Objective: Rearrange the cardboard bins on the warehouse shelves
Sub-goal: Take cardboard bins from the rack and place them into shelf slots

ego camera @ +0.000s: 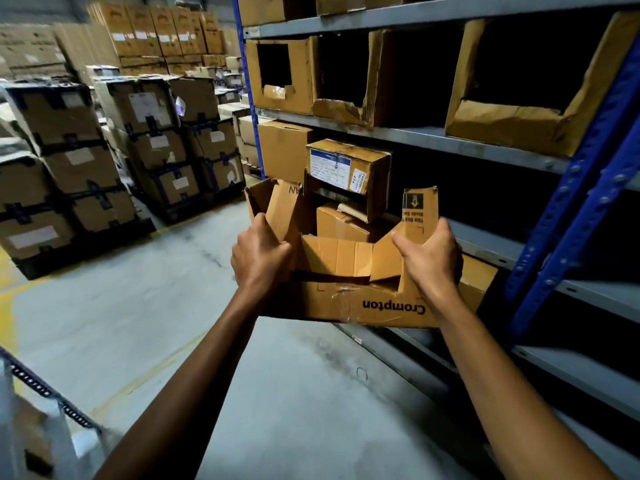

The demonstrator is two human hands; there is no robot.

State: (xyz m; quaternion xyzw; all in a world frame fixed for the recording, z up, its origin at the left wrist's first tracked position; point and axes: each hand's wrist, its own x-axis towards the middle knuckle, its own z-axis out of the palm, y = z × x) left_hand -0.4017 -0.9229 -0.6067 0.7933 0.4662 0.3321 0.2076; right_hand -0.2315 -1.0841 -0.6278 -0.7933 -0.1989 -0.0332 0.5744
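A torn brown cardboard bin printed "Crompton" hangs in the air in front of the shelf rack, held at both ends. My left hand grips its left wall and flap. My right hand grips the upright right flap with the arrow mark. Its front wall is cut low, and the inside looks bare. Behind it, on the middle shelf, a labelled closed box sits on top of another cut bin. Three cut-open bins stand on the shelf above.
The rack has blue uprights and grey shelves, running along the right. Pallets of strapped cartons fill the left and back. Grey concrete floor with yellow lines lies between. Another rack's edge shows at lower left.
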